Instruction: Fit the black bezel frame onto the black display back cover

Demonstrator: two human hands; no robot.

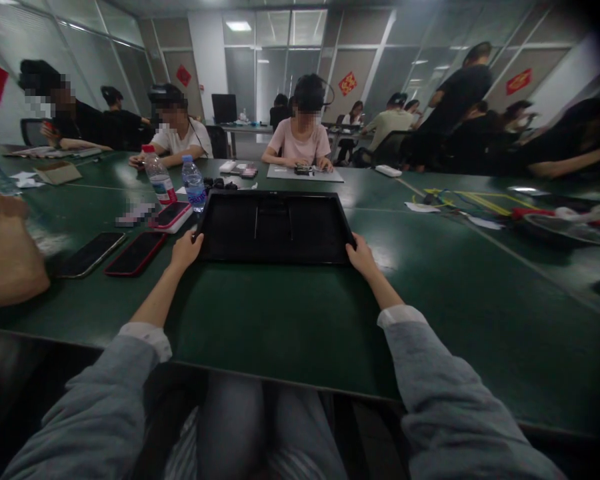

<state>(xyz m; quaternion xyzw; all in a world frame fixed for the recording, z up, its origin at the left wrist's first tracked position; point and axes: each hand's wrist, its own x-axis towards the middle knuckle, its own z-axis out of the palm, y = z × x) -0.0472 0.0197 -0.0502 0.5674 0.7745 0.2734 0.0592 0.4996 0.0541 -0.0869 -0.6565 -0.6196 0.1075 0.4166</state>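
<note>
A wide black rectangular tray-like panel [230,233] with a raised rim lies on the green table, centred in front of me. Two thin upright lines and a darker block show near its middle. My left hand [187,249] grips its left edge, thumb on the near side. On the opposite side my right hand [359,254] is closed round the right edge. The fingers of both hands are partly hidden by the panel.
Phones [136,254] lie left of the panel, beside a red-capped bottle [159,177] and a blue-capped bottle [194,185]. Another person's arm [10,260] rests at far left. A black bowl [563,230] and cables stand right. People sit across the green table [280,320].
</note>
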